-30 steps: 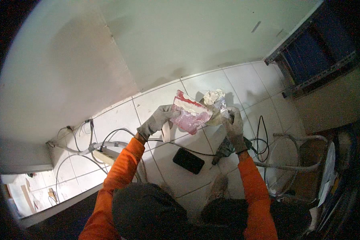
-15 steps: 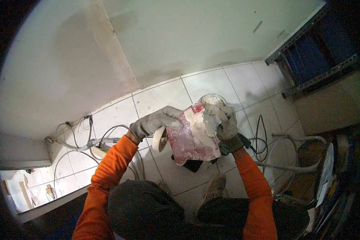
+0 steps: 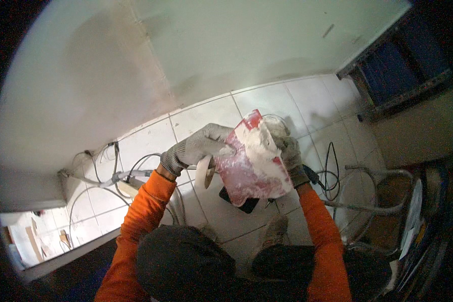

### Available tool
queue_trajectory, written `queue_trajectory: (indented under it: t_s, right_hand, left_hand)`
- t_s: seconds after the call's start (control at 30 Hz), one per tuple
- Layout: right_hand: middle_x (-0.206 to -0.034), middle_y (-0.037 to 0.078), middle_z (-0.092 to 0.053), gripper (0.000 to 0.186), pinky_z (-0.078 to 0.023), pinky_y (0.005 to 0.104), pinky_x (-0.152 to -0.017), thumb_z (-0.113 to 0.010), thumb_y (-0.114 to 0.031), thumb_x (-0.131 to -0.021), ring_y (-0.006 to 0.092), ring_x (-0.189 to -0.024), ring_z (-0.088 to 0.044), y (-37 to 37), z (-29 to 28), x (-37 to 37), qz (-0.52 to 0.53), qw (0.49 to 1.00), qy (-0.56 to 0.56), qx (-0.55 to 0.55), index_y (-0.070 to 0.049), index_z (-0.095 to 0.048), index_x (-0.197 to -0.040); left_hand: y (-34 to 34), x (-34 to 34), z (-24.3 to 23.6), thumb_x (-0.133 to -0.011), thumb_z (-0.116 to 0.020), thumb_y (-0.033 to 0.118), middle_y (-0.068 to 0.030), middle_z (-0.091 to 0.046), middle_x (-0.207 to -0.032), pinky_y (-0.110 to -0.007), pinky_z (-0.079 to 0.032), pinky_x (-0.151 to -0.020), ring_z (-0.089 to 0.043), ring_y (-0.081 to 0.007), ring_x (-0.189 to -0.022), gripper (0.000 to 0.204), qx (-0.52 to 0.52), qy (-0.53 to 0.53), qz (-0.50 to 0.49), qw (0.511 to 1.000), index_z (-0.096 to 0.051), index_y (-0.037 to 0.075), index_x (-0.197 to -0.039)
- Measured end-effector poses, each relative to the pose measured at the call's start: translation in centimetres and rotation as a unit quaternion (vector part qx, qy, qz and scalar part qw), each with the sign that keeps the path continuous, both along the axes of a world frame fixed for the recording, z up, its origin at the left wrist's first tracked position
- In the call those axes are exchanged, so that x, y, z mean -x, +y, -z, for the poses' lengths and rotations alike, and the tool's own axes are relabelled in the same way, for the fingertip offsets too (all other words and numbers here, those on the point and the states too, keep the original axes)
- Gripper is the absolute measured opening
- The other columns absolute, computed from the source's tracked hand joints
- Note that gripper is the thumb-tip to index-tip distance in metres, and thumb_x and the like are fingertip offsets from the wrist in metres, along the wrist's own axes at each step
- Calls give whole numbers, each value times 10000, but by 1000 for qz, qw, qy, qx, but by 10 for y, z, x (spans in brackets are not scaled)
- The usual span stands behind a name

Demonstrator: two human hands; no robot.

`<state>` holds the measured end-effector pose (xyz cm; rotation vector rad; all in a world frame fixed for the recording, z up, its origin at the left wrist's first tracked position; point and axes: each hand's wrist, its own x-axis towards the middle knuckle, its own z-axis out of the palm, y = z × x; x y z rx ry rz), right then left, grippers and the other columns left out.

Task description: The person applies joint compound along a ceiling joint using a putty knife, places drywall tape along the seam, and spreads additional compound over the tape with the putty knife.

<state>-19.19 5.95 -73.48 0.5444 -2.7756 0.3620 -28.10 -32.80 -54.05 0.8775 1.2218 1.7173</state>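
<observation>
Orange sleeves [image 3: 147, 214] converge, hands [image 3: 201, 145] flanking red sheet [image 3: 239, 173].

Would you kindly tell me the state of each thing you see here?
Red plate: tilted, smeared with white paste
White paste: wet or dry, cannot tell
Left hand: gloved, closed on the red plate's left side
Right hand: gloved, partly hidden, grip unclear
Pale ring: hanging by the left hand
Black flat object: on the floor, partly covered from view

Red panel [image 3: 232, 174] | tilted, held up | white paste [image 3: 258, 145] smeared thickly along upper right
</observation>
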Motion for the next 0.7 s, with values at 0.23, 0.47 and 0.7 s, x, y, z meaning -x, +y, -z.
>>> queue_trajectory:
  t_s: [0.23,0.47,0.7]
  right_hand:
    - [-1270,122,-591,453,-466,520,-979,-607,-326,-925,326,-1178,-572,-7,-8,19,285,915,-179,-224,-104,-598,-1320]
    - [-1374,162,-565,479,-431,548,-1055,-590,-335,-974,376,-1243,-555,-12,-13,16,282,956,-63,-51,-103,-558,-1392]
    - [-1264,121,-638,452,-520,347,-952,-529,-232,-1072,211,-1079,-645,-177,-82,27,3,626,-293,723,11,-509,-1452]
  left_hand:
    - [-39,-16,9,-998,-658,203,-28,-724,-1010,-275,-513,-885,-634,-101,-908,327,124,-38,-195,972,-674,-31,-1226]
    - [-51,-30,51,-1028,-620,200,-57,-614,-869,-289,-503,-731,-597,-114,-812,234,149,-101,-369,912,-683,5,-1141]
    - [-35,-39,73,-1015,-617,202,42,-588,-793,-236,-425,-633,-518,-59,-688,148,62,-97,-512,851,-653,62,-988]
